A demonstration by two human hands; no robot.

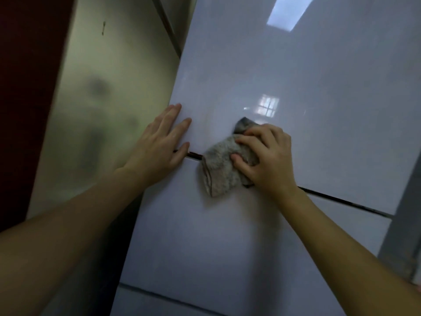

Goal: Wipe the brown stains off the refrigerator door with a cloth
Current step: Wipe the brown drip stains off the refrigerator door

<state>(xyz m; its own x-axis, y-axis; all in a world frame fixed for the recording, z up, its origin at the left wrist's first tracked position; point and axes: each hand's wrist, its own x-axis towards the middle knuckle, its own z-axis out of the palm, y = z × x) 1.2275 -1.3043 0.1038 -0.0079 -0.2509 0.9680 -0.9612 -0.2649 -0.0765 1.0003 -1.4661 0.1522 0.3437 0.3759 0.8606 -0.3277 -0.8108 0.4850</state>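
Observation:
The glossy white refrigerator door (296,71) fills the middle and right of the head view, tilted. A dark seam (330,197) runs across it between the upper and lower door panels. My right hand (266,160) presses a crumpled grey-beige cloth (218,169) against the door, right on the seam. My left hand (159,144) lies flat with fingers spread on the door's left edge, just above the seam. A faint brownish streak shows in the seam by my left fingertips (193,154). No other stains are clear on the surface.
Left of the door is the refrigerator's dull metallic side panel (109,106), and beyond it a dark red surface (25,87). A grey wall strip (403,213) borders the door at the right. A second seam (170,293) crosses the door low down.

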